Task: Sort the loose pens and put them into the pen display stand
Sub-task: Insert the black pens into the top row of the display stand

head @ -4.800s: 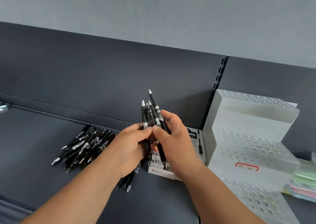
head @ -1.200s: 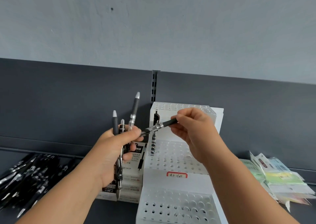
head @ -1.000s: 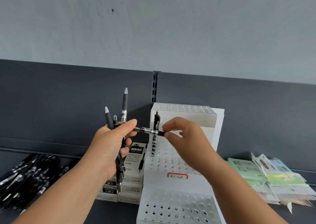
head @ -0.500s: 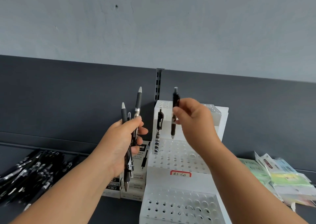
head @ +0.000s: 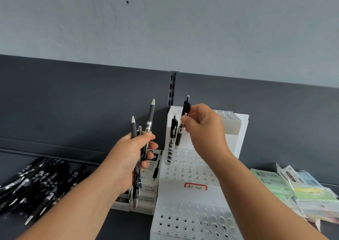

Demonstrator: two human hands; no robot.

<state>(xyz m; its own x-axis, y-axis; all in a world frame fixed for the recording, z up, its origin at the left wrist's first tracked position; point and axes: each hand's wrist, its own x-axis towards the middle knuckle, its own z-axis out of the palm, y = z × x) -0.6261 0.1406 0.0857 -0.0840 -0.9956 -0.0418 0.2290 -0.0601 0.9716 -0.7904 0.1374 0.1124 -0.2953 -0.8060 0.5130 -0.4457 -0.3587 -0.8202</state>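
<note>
Pinching black pen w/ R hand above stand; L hand fingers curled round pen bundle; label handwriting unclear.

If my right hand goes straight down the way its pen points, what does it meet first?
The pen in the right hand would likely meet the holed middle step of the stand first, just right of the standing pen. Whether it lines up with a hole is unclear.
</note>
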